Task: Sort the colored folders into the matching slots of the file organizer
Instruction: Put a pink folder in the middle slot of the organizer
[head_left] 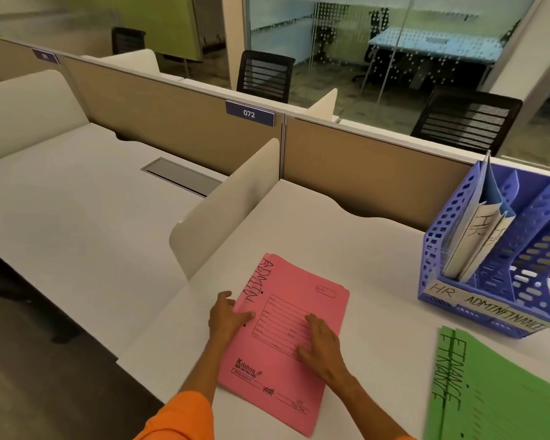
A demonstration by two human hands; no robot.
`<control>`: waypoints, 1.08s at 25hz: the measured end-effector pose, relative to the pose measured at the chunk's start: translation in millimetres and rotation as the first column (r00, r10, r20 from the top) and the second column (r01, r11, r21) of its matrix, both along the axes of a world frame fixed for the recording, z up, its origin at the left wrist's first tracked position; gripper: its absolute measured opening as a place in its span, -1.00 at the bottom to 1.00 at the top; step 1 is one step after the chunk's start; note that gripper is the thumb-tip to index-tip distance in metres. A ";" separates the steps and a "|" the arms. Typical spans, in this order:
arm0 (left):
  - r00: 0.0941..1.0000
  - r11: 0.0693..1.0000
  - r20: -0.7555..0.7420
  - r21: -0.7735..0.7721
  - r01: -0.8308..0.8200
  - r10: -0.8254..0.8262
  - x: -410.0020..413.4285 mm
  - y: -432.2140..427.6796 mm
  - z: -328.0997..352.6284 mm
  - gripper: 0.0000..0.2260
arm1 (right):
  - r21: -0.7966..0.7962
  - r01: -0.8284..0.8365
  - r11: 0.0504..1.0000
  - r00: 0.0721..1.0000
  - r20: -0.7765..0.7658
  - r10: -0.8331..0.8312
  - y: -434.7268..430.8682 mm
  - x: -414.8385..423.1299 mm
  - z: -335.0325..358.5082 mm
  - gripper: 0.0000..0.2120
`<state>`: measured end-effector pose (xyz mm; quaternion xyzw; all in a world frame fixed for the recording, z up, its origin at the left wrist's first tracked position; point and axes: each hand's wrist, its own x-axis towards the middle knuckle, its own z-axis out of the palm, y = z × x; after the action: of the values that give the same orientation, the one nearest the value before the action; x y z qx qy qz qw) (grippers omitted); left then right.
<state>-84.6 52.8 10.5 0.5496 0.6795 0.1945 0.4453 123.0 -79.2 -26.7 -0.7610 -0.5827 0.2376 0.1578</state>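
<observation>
The pink folder marked ADMIN lies flat on the tabletop under both hands. The right hand presses on its cover, fingers straight. The left hand rests at its left edge, fingers loose, thumb on the cover. The blue file organizer stands well apart, to the right.

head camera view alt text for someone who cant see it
The left hand and right hand rest on a pink folder marked ADMIN on a white desk. To the right stands a blue organizer with folders in its HR slot, and a green FINANCE folder lies nearer.
</observation>
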 end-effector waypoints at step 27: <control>0.885 0.935 -0.335 0.029 0.354 -0.325 160.9 -117.9 -3.7 -0.42 | -0.136 0.233 0.963 0.971 0.082 -0.224 -128.3 120.6 14.9 -0.28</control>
<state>76.4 -65.1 6.8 0.7037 0.6274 0.0506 0.3295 243.6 -207.5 -11.8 -0.8401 -0.4769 0.2344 0.1093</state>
